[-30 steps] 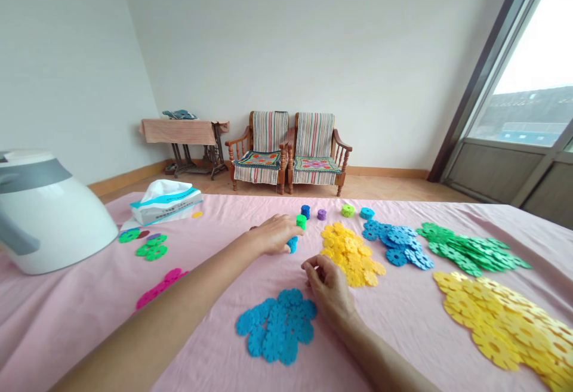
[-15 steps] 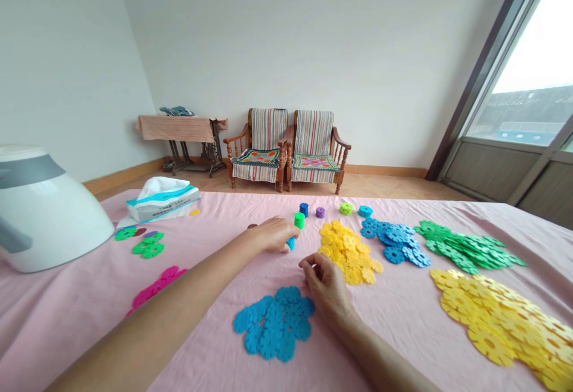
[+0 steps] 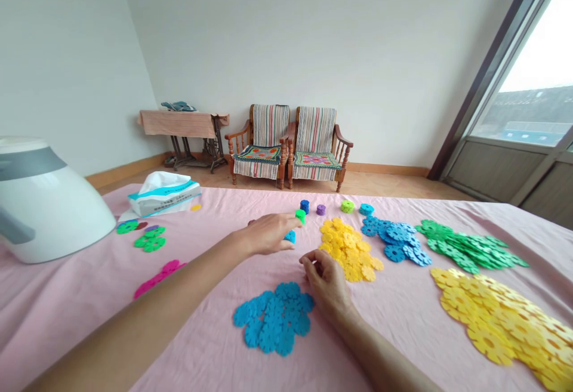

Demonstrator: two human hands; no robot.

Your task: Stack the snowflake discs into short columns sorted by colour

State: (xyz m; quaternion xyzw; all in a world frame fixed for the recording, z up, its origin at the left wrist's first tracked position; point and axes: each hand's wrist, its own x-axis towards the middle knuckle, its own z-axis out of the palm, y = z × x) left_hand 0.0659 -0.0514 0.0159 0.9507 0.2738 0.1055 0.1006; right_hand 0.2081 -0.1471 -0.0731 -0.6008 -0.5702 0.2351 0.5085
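Note:
My left hand (image 3: 267, 234) reaches forward over the pink cloth (image 3: 210, 296), its fingers closed on a small blue stack of discs (image 3: 290, 236). Its fingertips are just short of a small green stack (image 3: 300, 215). My right hand (image 3: 326, 282) rests on the cloth with curled, pinched fingers; what they hold, if anything, is hidden. It lies between a flat cluster of blue flower discs (image 3: 274, 317) and a pile of yellow discs (image 3: 351, 249).
Small dark blue (image 3: 304, 206), purple (image 3: 321, 209), lime (image 3: 347, 206) and teal stacks (image 3: 366, 209) stand in a row behind. Blue (image 3: 396, 240), green (image 3: 470, 247) and large yellow (image 3: 505, 317) piles lie right. A white appliance (image 3: 45, 207), tissue pack (image 3: 163, 195), green (image 3: 150, 240) and pink discs (image 3: 156, 275) lie left.
My left hand has lifted slightly and edged toward the green stack with the blue stack in it. My right hand has hardly moved. The view shifted a little.

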